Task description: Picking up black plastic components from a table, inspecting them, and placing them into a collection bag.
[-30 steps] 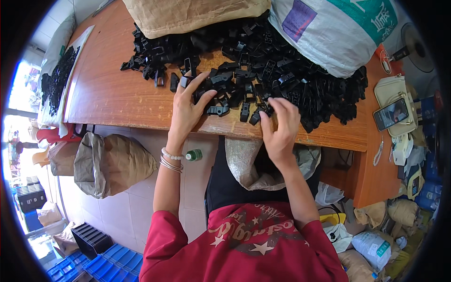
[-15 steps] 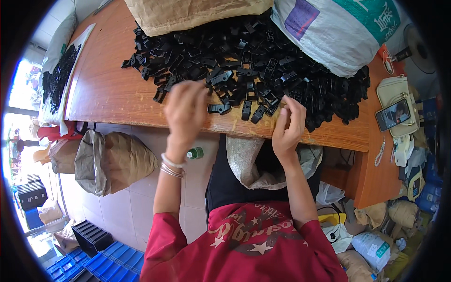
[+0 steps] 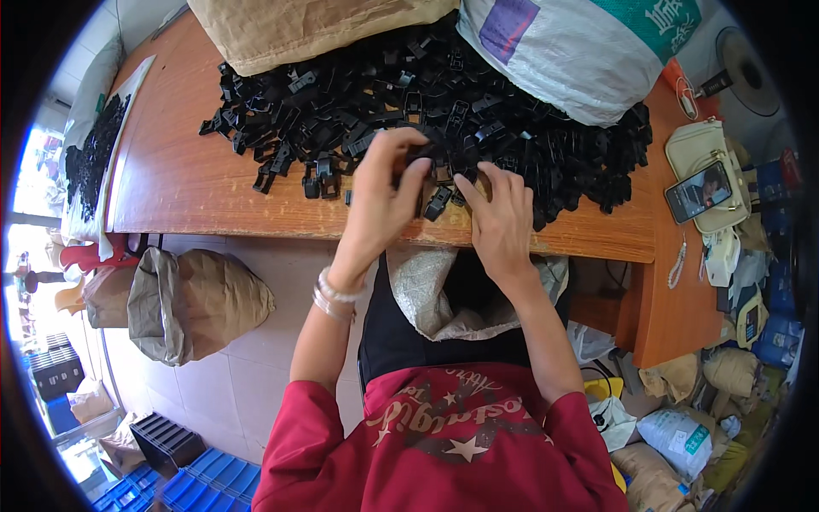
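Observation:
Small black plastic clip-like parts [image 3: 299, 128] lie in a wide pile on the wooden table [image 3: 171, 171]. My left hand [image 3: 384, 192], with pale beaded bracelets at the wrist, is at the pile's near edge. Its thumb and fingers curl around a black plastic part [image 3: 415, 156], partly hidden by the fingers. Just to the right, my right hand [image 3: 503, 218] hovers low over the near edge, thumb and forefinger apart, with nothing visible between them. A loose black part [image 3: 438, 203] lies between the two hands.
A brown paper sack [image 3: 324, 30] and a white woven sack [image 3: 554, 64] rest behind the pile. An open woven bag [image 3: 418, 290] sits below the table edge at my lap. A phone [image 3: 698, 194] lies on a cream handbag [image 3: 708, 154] at right.
My left hand has moved right and now curls around a part, close to my right hand. My right hand has shifted slightly left. The whole view has shifted a little.

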Demonstrator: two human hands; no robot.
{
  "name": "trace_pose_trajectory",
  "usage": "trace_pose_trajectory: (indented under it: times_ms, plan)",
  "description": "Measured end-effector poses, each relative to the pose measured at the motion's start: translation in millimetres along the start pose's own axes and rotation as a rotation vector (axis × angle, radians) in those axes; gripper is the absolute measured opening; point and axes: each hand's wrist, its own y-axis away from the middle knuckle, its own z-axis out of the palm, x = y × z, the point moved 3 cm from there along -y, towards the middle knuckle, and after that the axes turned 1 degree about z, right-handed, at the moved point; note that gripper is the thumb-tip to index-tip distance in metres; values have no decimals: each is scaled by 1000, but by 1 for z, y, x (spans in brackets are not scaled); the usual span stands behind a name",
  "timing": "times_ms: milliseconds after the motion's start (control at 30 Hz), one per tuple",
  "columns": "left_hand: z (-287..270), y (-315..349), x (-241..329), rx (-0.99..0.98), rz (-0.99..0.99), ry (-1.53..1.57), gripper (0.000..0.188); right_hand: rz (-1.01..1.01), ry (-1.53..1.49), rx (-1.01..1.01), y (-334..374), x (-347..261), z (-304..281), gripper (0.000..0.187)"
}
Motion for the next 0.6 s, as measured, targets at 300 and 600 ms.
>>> trace_pose_trajectory:
  times_ms: [300, 600]
  plan:
    - [-4, 70, 17, -203, -509, 397, 42, -24, -40, -101, 14, -3, -8, 32]
    - [8, 81, 8, -236, -569, 404, 35, 203, -631, 103, 21, -6, -37, 27]
